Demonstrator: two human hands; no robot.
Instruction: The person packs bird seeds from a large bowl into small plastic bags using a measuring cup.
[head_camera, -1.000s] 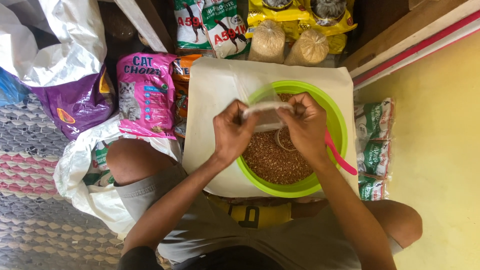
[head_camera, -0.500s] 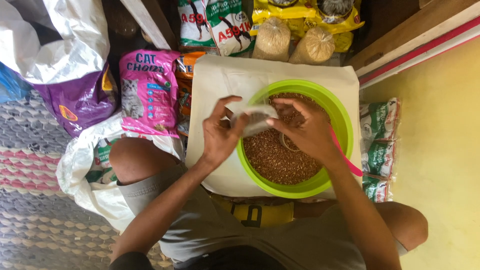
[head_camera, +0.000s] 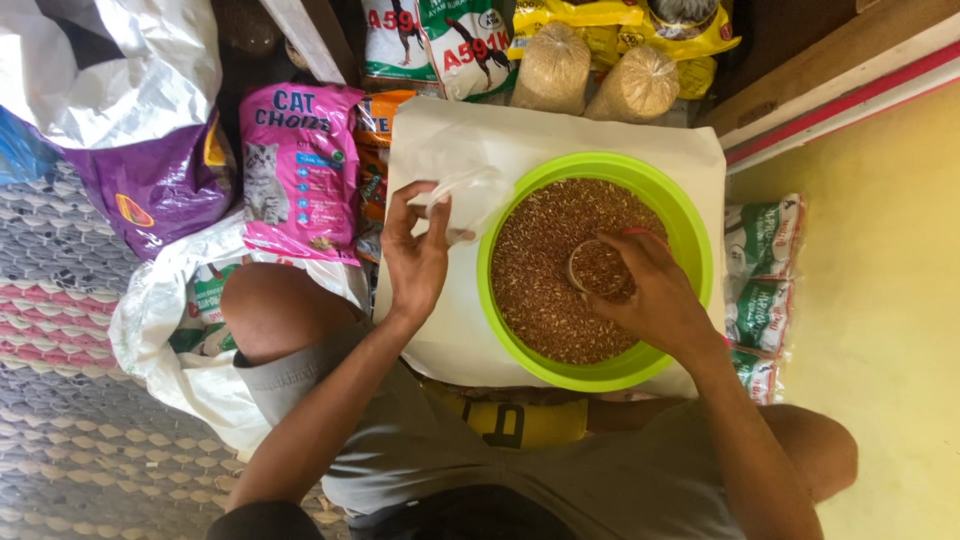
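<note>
Over the green bowl (head_camera: 700, 250) of brown grain (head_camera: 540, 290), right hand (head_camera: 650, 300) now sits low, fingers wrapped round a small scoop (head_camera: 598, 268) sunk in the grain and full. Half a second ago both hands met at the clear plastic bag (head_camera: 465, 195) above the bowl; they have since parted. Left hand (head_camera: 415, 250) has drawn the bag off to the bowl's left rim, fingers pinched on its mouth, bag limp and apparently unfilled. Reading: bag opened, scooping begun. Bowl rests on a white sheet (head_camera: 440, 330); pink pet-food bag (head_camera: 300, 170) beside it.
</note>
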